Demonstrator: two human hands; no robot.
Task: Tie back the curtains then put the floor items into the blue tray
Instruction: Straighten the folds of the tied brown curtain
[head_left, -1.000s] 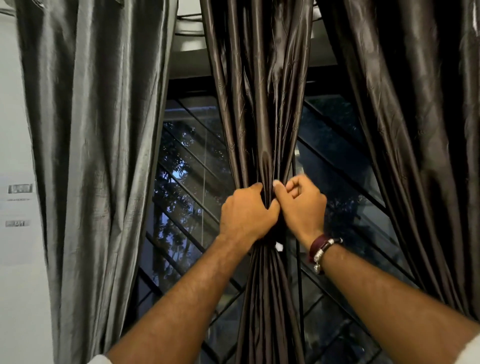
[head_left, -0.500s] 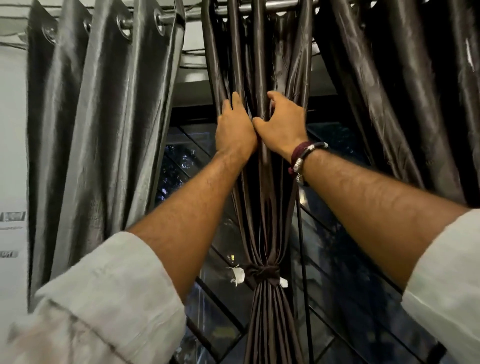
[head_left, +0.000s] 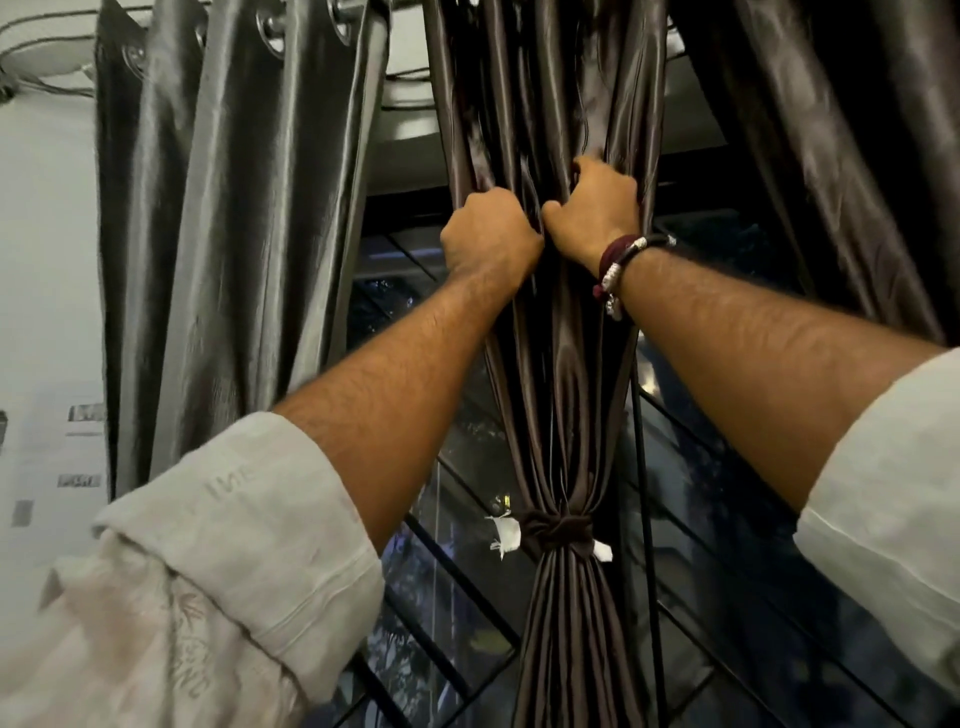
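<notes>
— Where do we stand on the curtains?
— The middle curtain (head_left: 556, 405) is already bound by its tie (head_left: 557, 530). Our left hand (head_left: 488, 236) and right hand (head_left: 597, 208) each have a grip clamped on its folds above the knot.
— And the rest?
— The left curtain (head_left: 234, 234) hangs loose; the blue tray and floor items are out of sight.

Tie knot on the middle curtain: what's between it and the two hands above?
Only the gathered folds of the middle curtain, running from the tie knot up to the left hand and right hand. Head view.
</notes>
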